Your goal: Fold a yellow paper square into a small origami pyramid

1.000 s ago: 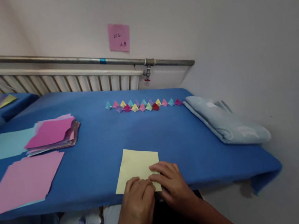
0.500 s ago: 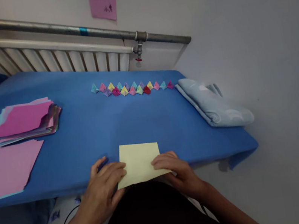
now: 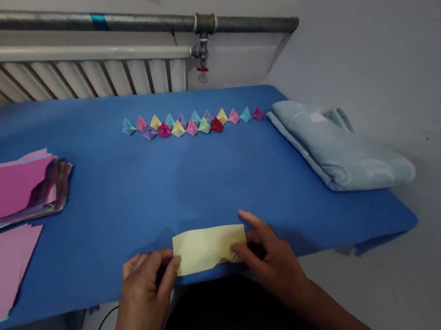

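A sheet of pale yellow paper, folded over into a long rectangle, lies at the front edge of the blue-covered table. My left hand pinches its left edge between thumb and fingers. At the right end, my right hand grips the paper with its thumb on top, the index finger stretched out beyond it. The lower edge of the paper lifts and curls a little near the right thumb.
Small folded paper shapes in several colours stand in two rows toward the back. Coloured paper stacks and pink sheets lie left. A folded light-blue blanket sits right. Behind are a radiator and a pipe.
The yellow paper went from a taller sheet under both hands to a folded, lower rectangle. Both hands shifted from lying flat to pinching its ends. The view moved closer to the table.
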The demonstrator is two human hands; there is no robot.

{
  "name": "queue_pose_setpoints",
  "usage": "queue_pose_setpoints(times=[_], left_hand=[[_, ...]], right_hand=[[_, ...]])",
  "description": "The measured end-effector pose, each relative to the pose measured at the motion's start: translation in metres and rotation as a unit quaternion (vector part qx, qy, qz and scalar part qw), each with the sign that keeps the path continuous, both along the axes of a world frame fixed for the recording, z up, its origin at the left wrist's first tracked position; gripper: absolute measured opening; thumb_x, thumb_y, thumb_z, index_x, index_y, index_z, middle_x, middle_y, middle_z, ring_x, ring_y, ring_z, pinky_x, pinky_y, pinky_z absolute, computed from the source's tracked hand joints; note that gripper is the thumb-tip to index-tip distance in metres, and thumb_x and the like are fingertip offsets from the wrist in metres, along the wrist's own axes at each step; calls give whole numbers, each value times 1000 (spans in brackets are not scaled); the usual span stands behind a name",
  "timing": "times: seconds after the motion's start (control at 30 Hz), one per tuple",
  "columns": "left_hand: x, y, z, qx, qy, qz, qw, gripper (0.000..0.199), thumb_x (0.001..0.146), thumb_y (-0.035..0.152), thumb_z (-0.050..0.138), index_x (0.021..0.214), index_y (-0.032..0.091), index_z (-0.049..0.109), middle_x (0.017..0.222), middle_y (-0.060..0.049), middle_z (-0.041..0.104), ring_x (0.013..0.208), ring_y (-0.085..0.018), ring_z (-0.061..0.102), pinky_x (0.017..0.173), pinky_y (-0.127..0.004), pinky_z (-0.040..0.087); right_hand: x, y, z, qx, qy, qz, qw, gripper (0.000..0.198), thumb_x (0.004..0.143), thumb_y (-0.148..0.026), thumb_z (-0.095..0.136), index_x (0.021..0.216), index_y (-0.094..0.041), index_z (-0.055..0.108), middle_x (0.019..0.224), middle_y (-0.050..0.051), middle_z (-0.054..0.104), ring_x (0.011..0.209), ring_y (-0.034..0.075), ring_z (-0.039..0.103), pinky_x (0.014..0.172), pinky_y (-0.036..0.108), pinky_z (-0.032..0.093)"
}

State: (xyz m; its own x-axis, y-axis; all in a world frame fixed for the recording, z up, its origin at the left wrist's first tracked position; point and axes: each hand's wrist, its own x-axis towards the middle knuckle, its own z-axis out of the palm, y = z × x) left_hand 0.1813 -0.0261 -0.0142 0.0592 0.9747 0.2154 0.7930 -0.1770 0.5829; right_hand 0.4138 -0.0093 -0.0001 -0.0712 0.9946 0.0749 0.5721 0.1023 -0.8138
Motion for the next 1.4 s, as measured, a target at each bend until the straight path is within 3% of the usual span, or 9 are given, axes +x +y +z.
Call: queue_pose_setpoints(times=[0.17, 0.27, 0.33, 0.5, 0.8, 1.03, 1.17, 1.23, 1.4], left_hand=[[-5, -3, 5, -17, -8, -37, 999, 16, 87, 40, 52, 92, 28, 61, 84, 2, 70, 83, -21, 63, 85, -41, 43], [-11, -6, 9, 21, -9, -116, 993, 11, 85, 26, 53, 95, 28, 59, 93, 2, 70, 94, -20, 62, 98, -44, 35], [-11, -8, 9, 41, 9, -155, 987, 16, 84, 19, 52, 96, 27, 58, 101, 0, 70, 100, -21, 60, 102, -47, 29], [-7, -11, 4, 39, 58, -192, 979, 21, 82, 15, 49, 99, 25, 56, 111, -4, 69, 103, -23, 60, 102, -51, 28], [-6, -5, 3, 16, 59, -103, 993, 12, 89, 24, 49, 98, 25, 56, 91, 1, 70, 84, -19, 64, 96, -43, 33], [7, 3, 5, -11, 67, -1, 998, 22, 92, 38, 44, 87, 24, 59, 73, 2, 66, 72, -19, 61, 78, -38, 37], [11, 7, 7, -25, 93, 10, 995, 25, 92, 39, 43, 86, 23, 61, 74, 1, 68, 69, -19, 59, 75, -39, 35], [11, 9, 8, -29, 100, 10, 994, 27, 92, 41, 42, 84, 23, 62, 74, 0, 68, 68, -19, 59, 74, -39, 34], [13, 16, 13, -69, 116, 23, 991, 35, 92, 43, 38, 79, 23, 63, 69, 0, 67, 67, -20, 59, 73, -39, 33]], right_hand=[[14, 1, 2, -19, 52, 68, 996, 49, 84, -19, 58, 131, -24, 43, 85, -1, 69, 73, 14, 65, 68, 26, 51], [27, 3, 0, 96, 38, 166, 981, 26, 84, -11, 54, 105, -25, 57, 91, 1, 69, 82, 16, 64, 74, 30, 48], [33, 6, 0, 161, 10, 228, 960, 23, 83, -6, 49, 95, -23, 58, 94, 2, 68, 89, 18, 62, 78, 34, 44], [32, 9, 1, 121, -82, 281, 948, 30, 81, -6, 47, 105, -21, 54, 108, 6, 67, 104, 22, 56, 83, 38, 40], [24, 12, -3, 84, -106, 160, 978, 25, 88, -13, 47, 110, -21, 56, 86, 5, 64, 78, 18, 58, 72, 34, 42], [12, 19, -10, 95, -119, 39, 988, 42, 89, -27, 53, 129, -21, 43, 71, -1, 64, 70, 19, 59, 71, 35, 43], [11, 23, -8, 106, -129, 57, 984, 11, 89, -26, 52, 96, -22, 60, 69, 0, 63, 67, 17, 56, 68, 33, 37], [10, 25, -6, 99, -142, 86, 981, 14, 90, -25, 51, 82, -22, 62, 68, 0, 63, 66, 17, 54, 66, 32, 33], [9, 31, -4, 95, -160, 102, 977, 21, 93, -26, 47, 85, -23, 66, 71, 2, 65, 68, 17, 52, 66, 32, 30]])
